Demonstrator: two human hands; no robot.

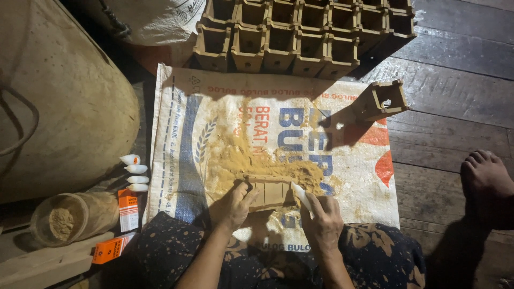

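A small flat wooden piece (272,192) lies on a white woven sack (342,176) spread on the floor, beside a heap of yellow-brown powder (241,160). My left hand (232,206) grips the piece's left end. My right hand (321,222) holds a small white glue tube (301,195) with its tip at the piece's right end. My knees in dark patterned cloth frame the bottom.
Rows of small square wooden boxes (300,32) are stacked at the top; one lone box (381,100) lies on the sack's right. Several white tubes (135,172), orange cartons (127,210) and a plastic jar of powder (72,217) sit left. A bare foot (486,179) rests right.
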